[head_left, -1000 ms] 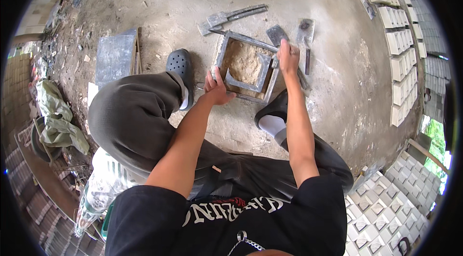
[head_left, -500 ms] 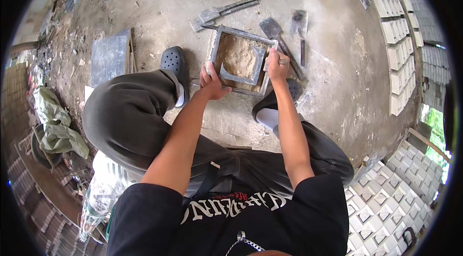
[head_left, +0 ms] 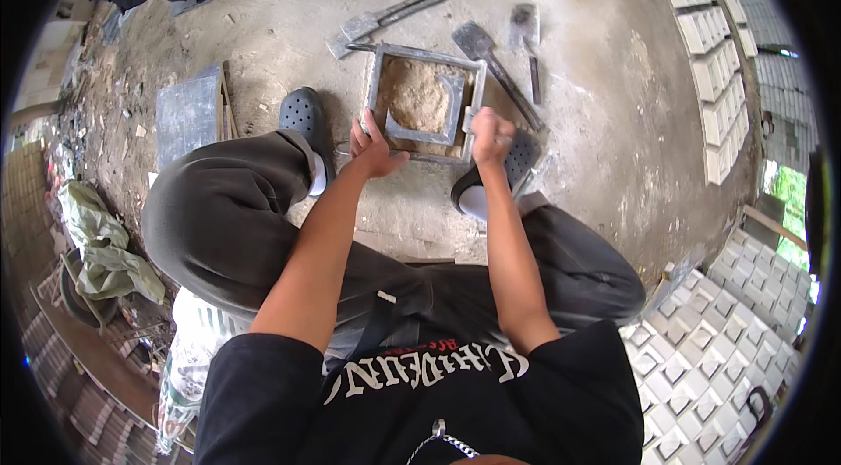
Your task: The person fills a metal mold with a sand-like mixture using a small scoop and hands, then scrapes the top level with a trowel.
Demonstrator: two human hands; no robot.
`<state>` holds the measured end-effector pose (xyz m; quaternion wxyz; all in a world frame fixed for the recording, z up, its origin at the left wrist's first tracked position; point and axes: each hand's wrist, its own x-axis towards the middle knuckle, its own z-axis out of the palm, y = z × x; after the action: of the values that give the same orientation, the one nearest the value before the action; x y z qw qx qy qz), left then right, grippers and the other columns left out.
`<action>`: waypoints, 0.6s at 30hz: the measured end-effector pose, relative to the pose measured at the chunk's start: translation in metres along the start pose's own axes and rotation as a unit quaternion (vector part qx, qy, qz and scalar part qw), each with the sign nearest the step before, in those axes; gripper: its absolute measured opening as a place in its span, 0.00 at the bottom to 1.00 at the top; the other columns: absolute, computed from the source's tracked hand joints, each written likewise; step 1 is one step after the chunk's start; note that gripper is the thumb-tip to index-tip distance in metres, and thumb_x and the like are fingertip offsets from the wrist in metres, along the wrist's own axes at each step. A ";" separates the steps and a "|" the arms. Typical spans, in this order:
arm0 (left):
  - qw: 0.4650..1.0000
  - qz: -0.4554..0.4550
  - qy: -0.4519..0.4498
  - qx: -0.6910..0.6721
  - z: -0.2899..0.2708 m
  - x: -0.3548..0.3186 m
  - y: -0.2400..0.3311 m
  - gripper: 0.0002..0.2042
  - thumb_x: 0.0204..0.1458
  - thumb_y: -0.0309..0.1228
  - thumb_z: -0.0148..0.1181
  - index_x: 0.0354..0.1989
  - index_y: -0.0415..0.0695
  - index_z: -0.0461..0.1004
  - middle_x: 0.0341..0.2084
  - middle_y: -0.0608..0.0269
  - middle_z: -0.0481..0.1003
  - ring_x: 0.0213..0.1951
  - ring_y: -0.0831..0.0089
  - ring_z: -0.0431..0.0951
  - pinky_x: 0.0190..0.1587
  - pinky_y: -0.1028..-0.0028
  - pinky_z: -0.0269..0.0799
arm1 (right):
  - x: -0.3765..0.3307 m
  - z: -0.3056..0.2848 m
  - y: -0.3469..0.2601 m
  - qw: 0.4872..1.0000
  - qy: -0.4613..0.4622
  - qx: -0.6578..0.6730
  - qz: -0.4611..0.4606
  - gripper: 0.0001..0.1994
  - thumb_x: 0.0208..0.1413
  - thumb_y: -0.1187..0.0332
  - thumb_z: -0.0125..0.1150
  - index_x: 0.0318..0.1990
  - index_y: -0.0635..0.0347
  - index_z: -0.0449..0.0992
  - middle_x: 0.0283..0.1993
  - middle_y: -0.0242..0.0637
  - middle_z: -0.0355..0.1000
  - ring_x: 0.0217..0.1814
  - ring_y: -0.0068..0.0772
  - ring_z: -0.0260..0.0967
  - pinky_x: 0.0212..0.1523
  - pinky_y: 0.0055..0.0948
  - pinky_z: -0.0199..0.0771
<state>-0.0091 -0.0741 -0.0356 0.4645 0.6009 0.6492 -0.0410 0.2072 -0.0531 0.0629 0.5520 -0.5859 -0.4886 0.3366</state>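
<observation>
Squatting low, we see our black shirt (head_left: 420, 395) first, then our grey knees (head_left: 228, 211) and two bare arms going out in front.

Our left hand (head_left: 372, 148) sits at the near left corner of the mould (head_left: 378, 84). Its fingers are spread and press on the metal edge; it does not close around anything. Our right hand (head_left: 492, 134) is curled into a fist at the near right corner. It seems to grip a small handle there, but we cannot tell for sure.

So the mould lies just past both hands, touching them, on the ground between our two dark clogs (head_left: 304, 114). Both hands are about as near to it as each other. It is a square grey frame with no long side. Sandy mix (head_left: 416, 95) fills it, and a grey L-shaped piece (head_left: 442, 119) lies on top.

Farther out, three trowels (head_left: 480, 42) lie on the dusty floor (head_left: 596, 114). A flat grey slab (head_left: 188, 114) lies off to the left. Rows of pale blocks (head_left: 714, 44) are lined up far right.
</observation>
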 end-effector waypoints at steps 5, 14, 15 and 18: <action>1.000 0.010 -0.007 0.023 0.005 -0.007 -0.012 0.65 0.42 0.58 0.64 0.62 0.35 0.11 0.63 0.28 0.20 0.66 0.34 0.25 0.66 0.51 0.34 | 0.005 -0.011 -0.001 0.981 0.012 0.180 0.075 0.22 0.59 0.67 0.50 0.12 0.61 0.58 0.13 0.26 0.57 0.16 0.16 0.51 0.18 0.25 0.48; 0.999 0.024 -0.003 0.041 0.007 0.009 -0.019 0.65 0.43 0.58 0.63 0.62 0.34 0.11 0.64 0.32 0.19 0.66 0.35 0.23 0.66 0.50 0.34 | 0.007 -0.010 0.001 0.966 0.073 0.244 0.036 0.22 0.59 0.65 0.49 0.12 0.59 0.57 0.13 0.27 0.55 0.16 0.16 0.50 0.18 0.25 0.46; 0.998 0.023 -0.018 0.048 0.009 0.008 -0.013 0.66 0.43 0.58 0.63 0.61 0.31 0.11 0.64 0.34 0.19 0.66 0.37 0.22 0.66 0.51 0.32 | 0.006 -0.011 0.010 0.962 0.090 0.259 -0.010 0.22 0.59 0.64 0.50 0.12 0.58 0.57 0.13 0.26 0.55 0.16 0.16 0.49 0.18 0.25 0.45; 0.997 0.053 0.010 0.048 0.020 0.000 -0.023 0.65 0.42 0.58 0.64 0.62 0.38 0.10 0.63 0.30 0.18 0.66 0.34 0.25 0.66 0.51 0.33 | 0.019 -0.013 0.022 0.974 0.027 0.199 0.102 0.23 0.59 0.64 0.50 0.12 0.56 0.56 0.14 0.24 0.55 0.16 0.15 0.48 0.18 0.25 0.44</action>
<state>-0.0166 -0.0925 -0.0581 0.4307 0.6562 0.6182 -0.0412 0.2298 -0.0370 0.0464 0.6331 -0.5199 -0.3346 0.4658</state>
